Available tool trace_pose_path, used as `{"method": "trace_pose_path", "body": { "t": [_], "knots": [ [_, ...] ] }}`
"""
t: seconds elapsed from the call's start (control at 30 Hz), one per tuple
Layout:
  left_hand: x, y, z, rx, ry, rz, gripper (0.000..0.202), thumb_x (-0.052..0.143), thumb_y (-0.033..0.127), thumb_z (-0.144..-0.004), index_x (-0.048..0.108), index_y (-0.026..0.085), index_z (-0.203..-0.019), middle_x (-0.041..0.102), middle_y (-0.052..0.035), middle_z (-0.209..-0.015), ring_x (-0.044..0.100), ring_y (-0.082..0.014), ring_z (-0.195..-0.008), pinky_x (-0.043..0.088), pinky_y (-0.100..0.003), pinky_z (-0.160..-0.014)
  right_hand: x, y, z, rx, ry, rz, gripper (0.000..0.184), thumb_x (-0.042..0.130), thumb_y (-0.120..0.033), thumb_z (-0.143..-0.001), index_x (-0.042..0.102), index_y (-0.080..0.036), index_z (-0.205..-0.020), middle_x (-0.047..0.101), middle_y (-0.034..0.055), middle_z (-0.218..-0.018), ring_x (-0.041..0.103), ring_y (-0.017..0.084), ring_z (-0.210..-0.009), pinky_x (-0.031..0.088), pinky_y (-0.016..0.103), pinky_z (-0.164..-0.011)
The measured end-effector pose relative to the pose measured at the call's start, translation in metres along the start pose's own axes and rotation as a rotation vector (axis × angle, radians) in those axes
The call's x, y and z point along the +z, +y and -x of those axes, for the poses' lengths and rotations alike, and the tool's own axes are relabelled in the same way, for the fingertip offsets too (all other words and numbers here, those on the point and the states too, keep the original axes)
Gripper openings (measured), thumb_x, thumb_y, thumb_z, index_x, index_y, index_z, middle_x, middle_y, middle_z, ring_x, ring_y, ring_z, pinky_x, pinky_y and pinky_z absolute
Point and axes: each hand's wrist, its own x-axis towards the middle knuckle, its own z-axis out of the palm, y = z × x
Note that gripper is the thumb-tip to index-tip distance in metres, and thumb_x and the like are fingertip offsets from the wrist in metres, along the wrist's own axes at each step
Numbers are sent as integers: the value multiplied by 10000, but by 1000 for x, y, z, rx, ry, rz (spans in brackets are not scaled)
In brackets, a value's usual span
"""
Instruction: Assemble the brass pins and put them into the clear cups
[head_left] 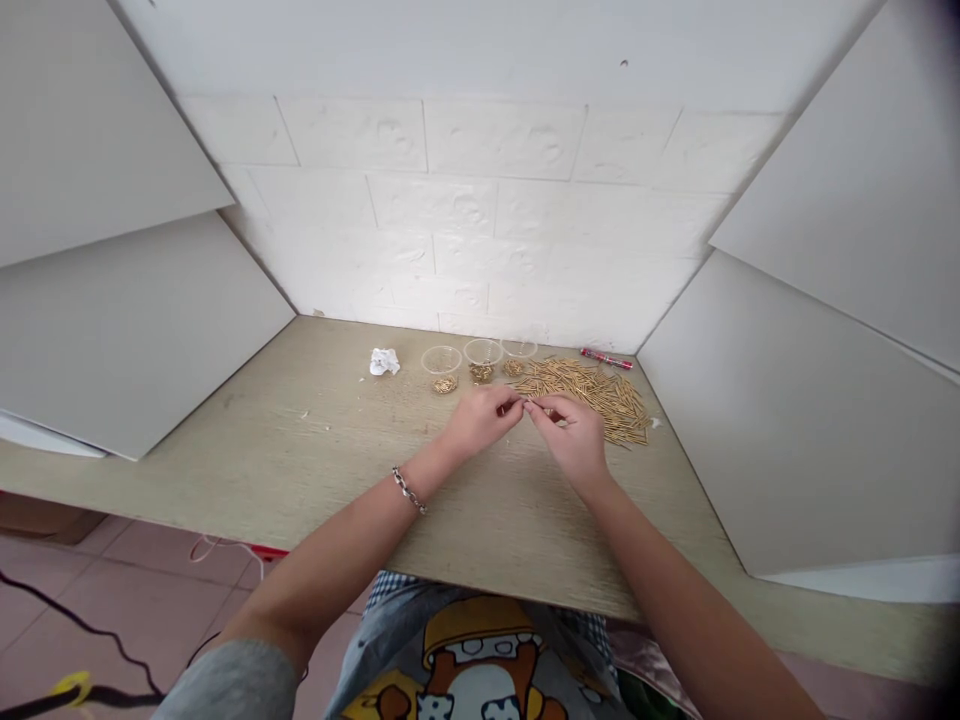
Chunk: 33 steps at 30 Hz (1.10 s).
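Observation:
My left hand (486, 417) and my right hand (574, 436) meet fingertip to fingertip above the tabletop. Both are closed in a pinch. Something small and thin is between the fingertips, too small and too covered to name. Just behind and to the right of my right hand spreads a pile of thin gold-coloured metal rods (596, 392). Beyond my left hand stand three clear plastic cups, the left one (441, 360), the middle one (482, 351) and the right one (520, 346). Small gold-coloured pieces (444, 384) lie in the bottoms of the cups.
A crumpled white tissue (385, 361) lies left of the cups. Near the right panel (810, 430) is a red tube-like stick (607, 358). Grey-white panels flank the wooden table (300, 480), and a white brick-patterned wall (465, 210) closes its back. Small crumbs dot the tabletop.

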Motion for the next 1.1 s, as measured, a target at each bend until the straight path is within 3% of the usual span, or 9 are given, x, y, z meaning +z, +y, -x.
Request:
{"method": "trace_pose_path", "body": {
  "t": [0.33, 0.8, 1.1],
  "knots": [
    [5, -6, 4, 270, 91, -385, 232, 454, 231, -819, 540, 154, -618, 566, -17, -583, 517, -126, -598, 348, -267, -607, 5, 2, 2, 31, -30, 39, 153, 549, -256, -729, 681, -178, -726, 666, 27, -702, 581, 127, -594, 459, 245, -598],
    [12, -5, 5, 283, -35, -547, 226, 399, 231, -847, 533, 147, -686, 546, -49, -605, 503, -167, -646, 293, -303, -621, 13, 4, 2, 104, -51, 199, 198, 500, -252, -702, 677, -166, -682, 661, 51, -676, 575, 154, -622, 430, 269, -637],
    [13, -4, 5, 378, -111, -660, 182, 394, 146, -848, 511, 137, -710, 554, -57, -657, 500, -181, -657, 270, -316, -616, 10, 0, -2, 320, -144, 179, 229, 501, -292, -682, 671, -161, -604, 646, 36, -597, 547, 154, -573, 381, 260, -587]
  ]
}}
